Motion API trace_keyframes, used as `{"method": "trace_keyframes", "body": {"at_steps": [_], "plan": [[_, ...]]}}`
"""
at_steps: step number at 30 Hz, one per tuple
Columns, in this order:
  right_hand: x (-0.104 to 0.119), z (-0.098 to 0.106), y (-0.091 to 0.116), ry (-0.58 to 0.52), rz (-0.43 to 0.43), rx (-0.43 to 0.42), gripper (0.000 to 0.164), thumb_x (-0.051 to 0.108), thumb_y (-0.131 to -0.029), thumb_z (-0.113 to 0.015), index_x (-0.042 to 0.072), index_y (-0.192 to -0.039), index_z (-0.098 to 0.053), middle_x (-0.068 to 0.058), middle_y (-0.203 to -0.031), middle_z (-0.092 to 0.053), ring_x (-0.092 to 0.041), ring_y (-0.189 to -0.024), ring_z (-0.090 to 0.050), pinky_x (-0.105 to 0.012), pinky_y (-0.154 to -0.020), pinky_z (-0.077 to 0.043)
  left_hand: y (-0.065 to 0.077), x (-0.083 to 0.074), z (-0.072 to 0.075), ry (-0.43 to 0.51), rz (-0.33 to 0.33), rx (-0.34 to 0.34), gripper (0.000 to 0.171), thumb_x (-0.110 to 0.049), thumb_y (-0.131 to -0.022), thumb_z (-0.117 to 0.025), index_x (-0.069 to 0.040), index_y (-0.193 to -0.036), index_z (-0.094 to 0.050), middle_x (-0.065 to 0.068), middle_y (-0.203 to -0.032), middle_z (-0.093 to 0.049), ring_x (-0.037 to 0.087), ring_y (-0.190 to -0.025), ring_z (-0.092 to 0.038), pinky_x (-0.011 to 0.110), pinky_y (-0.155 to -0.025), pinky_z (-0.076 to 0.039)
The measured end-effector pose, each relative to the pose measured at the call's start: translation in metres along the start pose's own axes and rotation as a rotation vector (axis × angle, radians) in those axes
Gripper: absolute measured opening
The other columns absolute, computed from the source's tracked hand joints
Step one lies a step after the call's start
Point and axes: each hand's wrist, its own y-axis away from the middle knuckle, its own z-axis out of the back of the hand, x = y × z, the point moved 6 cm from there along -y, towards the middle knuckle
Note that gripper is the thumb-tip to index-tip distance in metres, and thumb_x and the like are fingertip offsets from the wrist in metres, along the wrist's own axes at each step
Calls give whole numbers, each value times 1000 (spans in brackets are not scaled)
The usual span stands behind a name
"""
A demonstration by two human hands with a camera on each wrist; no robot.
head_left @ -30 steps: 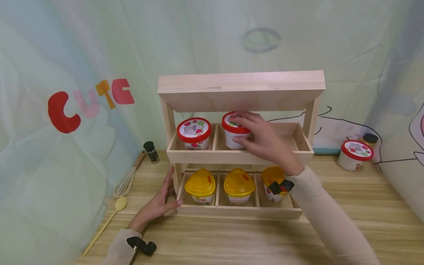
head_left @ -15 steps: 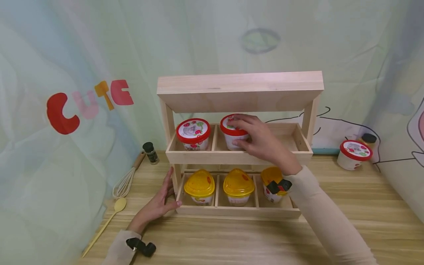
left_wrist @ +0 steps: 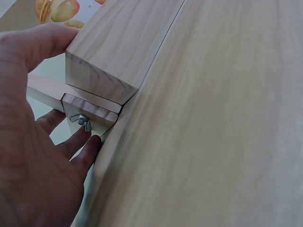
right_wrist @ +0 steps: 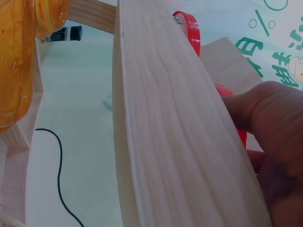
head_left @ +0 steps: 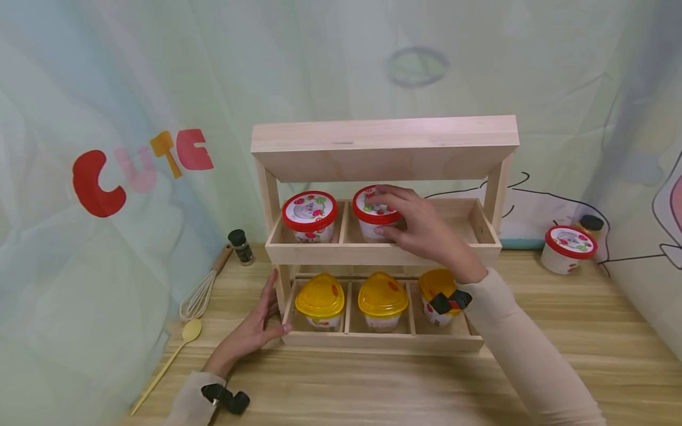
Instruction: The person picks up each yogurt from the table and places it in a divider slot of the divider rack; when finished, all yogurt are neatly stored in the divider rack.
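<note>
My right hand [head_left: 426,228] holds a white tub [head_left: 367,229] with a red, berry-printed lid, thumb at the front and fingers over the lid. That tub sits in the middle compartment of the wooden rack's [head_left: 383,254] upper tray. Left of it stands a similar red-lidded tub [head_left: 310,212]. My left hand [head_left: 250,331] grips the rack's lower left corner. In the left wrist view, the thumb lies on the tray corner [left_wrist: 102,71] and the other fingers curl by a wing nut [left_wrist: 81,120]. The right wrist view mostly hides the held tub behind the tray's front board [right_wrist: 180,118].
Several yellow-lidded tubs [head_left: 382,296] fill the lower tray's compartments. Another red-lidded tub [head_left: 568,249] and a dark-capped jar [head_left: 591,223] stand at the right. A black-capped spice jar [head_left: 241,247], a whisk [head_left: 201,290] and a yellow spoon [head_left: 176,355] are at the left.
My right hand has lowered the red-lidded tub slightly into the middle compartment. My left hand keeps its place on the rack corner. The head view has shifted a little.
</note>
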Motion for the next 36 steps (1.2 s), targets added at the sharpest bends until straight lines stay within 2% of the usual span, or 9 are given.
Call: {"method": "trace_keyframes", "body": {"at_steps": [4, 11, 17, 22, 24, 27, 30, 31, 36], "plan": [[1, 2, 3, -15, 2, -24, 57, 12, -92, -84, 14, -146, -65, -15, -164, -53, -39, -153, -49, -60, -122, -44, 0, 0, 0, -4, 12, 0, 121, -13, -97, -77, -26, -172, 16, 41, -170, -20, 66, -149, -39, 16, -115, -37], [-2, 8, 12, -16, -39, -54, 66, 21, -94, -84, 13, -153, -57, -15, -167, -50, -39, -152, -49, -59, -121, -46, 1, 1, 0, -9, 13, 1, 122, -13, -96, -78, -26, -172, 17, 42, -170, -18, 66, -149, -38, 16, -115, -35], [-1, 18, 23, 7, -61, -89, 73, 29, -93, -85, 15, -157, -52, -12, -168, -49, -35, -157, -44, -60, -126, -40, -1, 2, 0, -20, 12, 0, 121, -13, -97, -77, -25, -172, 17, 42, -171, -16, 67, -150, -37, 19, -116, -36], [-2, 27, 36, 19, -95, -105, 73, 28, -93, -85, 15, -157, -53, -12, -168, -49, -36, -158, -43, -64, -126, -38, -1, 2, 0, -18, 3, -1, 121, -12, -96, -77, -24, -172, 17, 42, -172, -14, 67, -150, -37, 17, -116, -35], [-3, 31, 43, 20, -106, -111, 71, 25, -93, -84, 14, -156, -53, -12, -168, -49, -37, -158, -43, -65, -126, -37, -1, 2, 0, -19, 5, 0, 121, -12, -96, -77, -25, -172, 17, 41, -172, -15, 66, -150, -37, 22, -118, -37], [-5, 38, 52, 31, -109, -131, 70, 23, -94, -82, 13, -156, -53, -13, -167, -50, -38, -157, -43, -67, -125, -37, -2, 2, 0, -15, 6, 0, 121, -12, -96, -77, -25, -172, 17, 41, -172, -15, 66, -150, -37, 22, -118, -37], [-7, 46, 61, 38, -101, -159, 69, 21, -94, -81, 14, -156, -52, -14, -165, -52, -39, -155, -44, -69, -124, -37, -2, 2, 0, -13, 2, -1, 121, -12, -96, -77, -25, -172, 16, 41, -172, -14, 67, -150, -36, 19, -117, -36], [-8, 48, 63, 38, -94, -169, 69, 20, -94, -81, 14, -156, -52, -14, -164, -53, -39, -155, -45, -69, -123, -38, -3, 2, 0, -8, -4, -2, 121, -12, -96, -77, -25, -172, 16, 41, -172, -13, 67, -150, -35, 14, -115, -33], [-15, 59, 76, 47, -88, -204, 72, 16, -93, -82, 14, -157, -51, -14, -163, -54, -39, -154, -45, -70, -121, -39, -2, 3, 0, -4, -11, -2, 120, -10, -97, -76, -24, -172, 16, 41, -173, -11, 68, -150, -35, 13, -115, -33]]}}
